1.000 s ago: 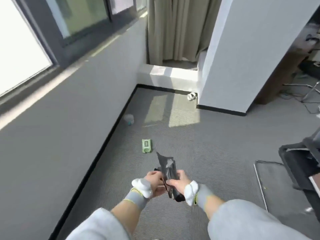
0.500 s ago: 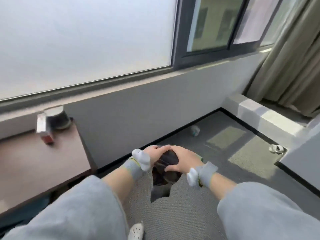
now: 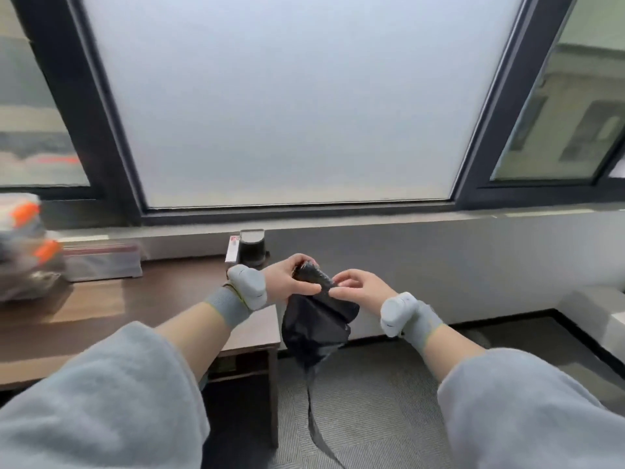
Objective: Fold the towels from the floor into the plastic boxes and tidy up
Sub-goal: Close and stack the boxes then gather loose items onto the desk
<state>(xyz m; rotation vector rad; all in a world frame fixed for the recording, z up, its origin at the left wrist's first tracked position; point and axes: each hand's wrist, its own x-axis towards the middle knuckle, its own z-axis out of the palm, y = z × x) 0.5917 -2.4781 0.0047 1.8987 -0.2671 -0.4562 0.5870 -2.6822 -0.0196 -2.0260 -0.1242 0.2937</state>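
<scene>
Head camera view: a black plastic bag [image 3: 318, 324] is held up by both hands in front of the frosted window [image 3: 287, 113], just beside the right end of a brown desk [image 3: 135, 299]. Its bunched top is gripped by the left hand [image 3: 287, 282] with curled fingers. Its edge is pinched between thumb and fingertips of the right hand [image 3: 355, 289]. A thin strip of it is seen hanging toward the grey carpet [image 3: 378, 407]. A clear plastic box [image 3: 101, 264] is seen further left on the desk.

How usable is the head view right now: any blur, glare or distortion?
Head view: frosted window bright, evenly diffused, no hard glare; window frame bars lean outward, wide-angle distortion; stacked items at left edge smeared by blur; left hand, right hand, black bag fairly sharp.
</scene>
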